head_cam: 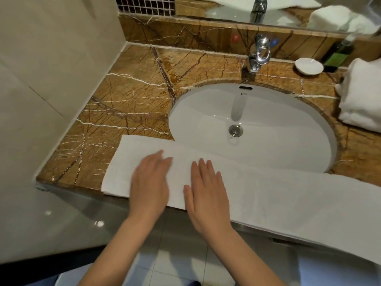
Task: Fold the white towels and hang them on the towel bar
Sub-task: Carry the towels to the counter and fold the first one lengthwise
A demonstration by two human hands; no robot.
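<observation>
Here both hands (177, 182) flat on towel (268, 195) overhanging counter (127, 104) edge.

Bathroom: sink (206, 112), faucet (258, 53), mirror (288, 15).

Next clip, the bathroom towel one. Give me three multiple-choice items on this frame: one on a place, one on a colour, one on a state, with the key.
1. Where does the long white towel lie?
A. On the floor tiles
B. Along the counter's front edge, over the sink's near rim
C. Draped over the faucet

2. What colour is the counter?
A. Plain black
B. Brown with pale veins
C. Blue

3. How are the left hand and the right hand placed?
A. Both flat on the towel, fingers straight
B. Both gripping the faucet
C. One lifting a bottle

Key:
1 B: the towel spans the front edge and hides the basin's near rim.
2 B: veined brown stone shows all round the sink.
3 A: both palms lie on the towel and grip nothing.
</observation>
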